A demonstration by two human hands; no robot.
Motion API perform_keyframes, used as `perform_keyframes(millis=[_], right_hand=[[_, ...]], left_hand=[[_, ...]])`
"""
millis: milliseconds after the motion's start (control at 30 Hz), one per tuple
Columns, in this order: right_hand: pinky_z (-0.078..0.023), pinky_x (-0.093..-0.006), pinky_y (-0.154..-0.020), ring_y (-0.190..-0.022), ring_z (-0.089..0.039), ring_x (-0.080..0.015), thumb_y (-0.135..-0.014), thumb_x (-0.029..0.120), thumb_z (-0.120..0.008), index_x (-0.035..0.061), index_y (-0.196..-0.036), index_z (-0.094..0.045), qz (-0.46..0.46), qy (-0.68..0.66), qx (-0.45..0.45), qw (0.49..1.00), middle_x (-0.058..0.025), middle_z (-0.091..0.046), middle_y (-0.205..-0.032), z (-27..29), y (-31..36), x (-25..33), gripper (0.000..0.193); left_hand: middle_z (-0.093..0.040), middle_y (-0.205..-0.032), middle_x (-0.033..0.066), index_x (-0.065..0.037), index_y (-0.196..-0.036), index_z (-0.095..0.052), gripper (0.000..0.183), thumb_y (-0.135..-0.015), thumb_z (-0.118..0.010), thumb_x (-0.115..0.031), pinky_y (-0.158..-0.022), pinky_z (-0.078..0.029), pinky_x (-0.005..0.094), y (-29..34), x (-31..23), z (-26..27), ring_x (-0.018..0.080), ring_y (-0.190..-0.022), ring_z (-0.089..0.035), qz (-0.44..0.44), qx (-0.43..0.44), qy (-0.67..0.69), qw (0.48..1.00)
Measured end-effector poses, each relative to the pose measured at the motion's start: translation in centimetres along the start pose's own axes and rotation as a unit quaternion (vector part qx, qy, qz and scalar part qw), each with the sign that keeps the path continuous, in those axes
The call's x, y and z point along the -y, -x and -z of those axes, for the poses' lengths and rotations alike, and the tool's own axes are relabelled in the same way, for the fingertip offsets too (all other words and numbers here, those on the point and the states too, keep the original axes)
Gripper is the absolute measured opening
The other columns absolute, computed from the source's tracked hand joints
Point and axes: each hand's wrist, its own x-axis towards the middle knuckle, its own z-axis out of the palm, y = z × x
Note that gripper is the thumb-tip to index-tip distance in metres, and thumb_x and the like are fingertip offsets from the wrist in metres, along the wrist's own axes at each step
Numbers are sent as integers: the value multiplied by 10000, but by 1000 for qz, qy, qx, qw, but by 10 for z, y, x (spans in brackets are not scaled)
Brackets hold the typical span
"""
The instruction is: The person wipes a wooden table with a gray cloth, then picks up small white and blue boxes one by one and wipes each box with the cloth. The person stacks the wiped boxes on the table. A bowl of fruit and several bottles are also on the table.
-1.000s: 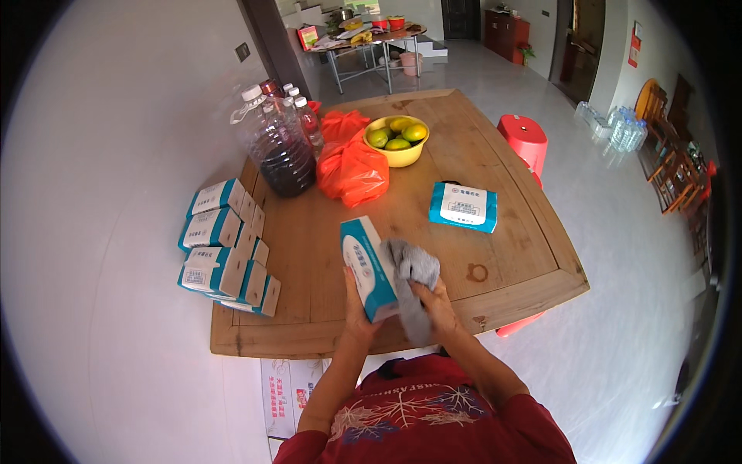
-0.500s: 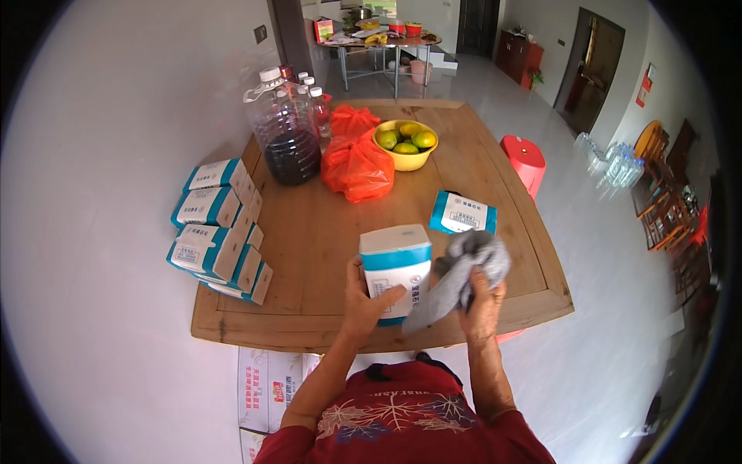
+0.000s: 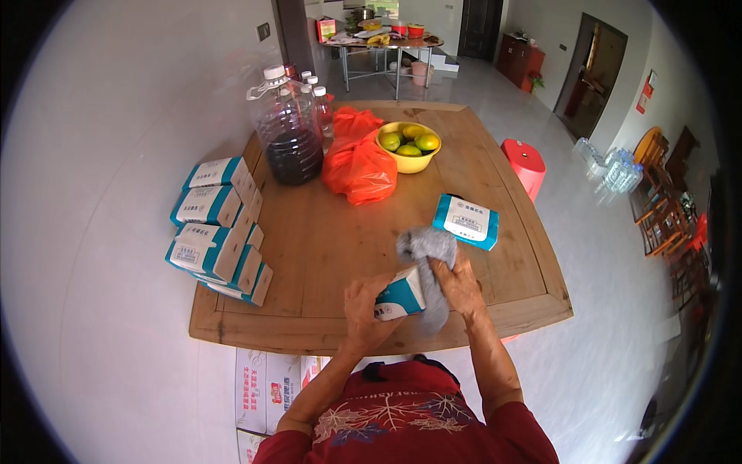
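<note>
My left hand (image 3: 366,313) is closed round a white and teal tissue pack (image 3: 396,298), held above the table's near edge. My fingers and the cloth cover part of the pack. In my right hand (image 3: 457,284) is a grey cloth (image 3: 430,255), bunched at the top and hanging down against the pack's right end. Beyond that hand, a second white and teal tissue pack (image 3: 467,221) lies flat on the wooden table (image 3: 325,271). At the table's left edge, several similar packs (image 3: 212,224) are stacked.
Toward the far left stand a large jug of dark liquid (image 3: 292,147) and several bottles (image 3: 322,112). Beside them are red plastic bags (image 3: 360,166) and a yellow bowl (image 3: 417,161) of green-yellow fruit. A red stool (image 3: 525,164) stands right of the table; a printed carton (image 3: 259,387) lies below its near edge.
The held pack has been tipped from upright and lowered, turning its end toward the cloth. My right hand has moved left with the cloth, which now presses against the pack.
</note>
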Motion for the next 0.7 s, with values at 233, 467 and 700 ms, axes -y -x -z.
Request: perform_keyframes(millis=[233,467,700], right_hand=[[-432,-413,-845,-960,-554,-301,-723,130,-664,79,-1138,-581,150,35,19,988,-131,-577,-1084,0,25,-27,426],[-354,-441,-913,-1063,-479,-294,-540,113,-746,155,-1160,-560,226,351,89,904,-72,-513,-1206,-15,26,3,649],[-362,-429,-884,-1060,-489,-295,-553,78,-736,104,-1166,-542,172,355,52,918,-93,-518,-1173,-1,28,-36,644]], left_hand=[[-592,-1123,84,-112,-1127,-559,646,-529,-791,-196,-848,-364,397,-6,9,1,273,-1002,-522,-22,102,-101,989],[-535,-1209,111,-101,-1187,-535,758,-499,-779,-305,-930,-358,394,16,48,-18,295,-1094,-497,-50,160,-123,978],[-497,-1274,129,-72,-1343,-365,872,-621,-828,-225,-963,-405,415,-8,40,17,273,-1162,-487,215,158,119,956]])
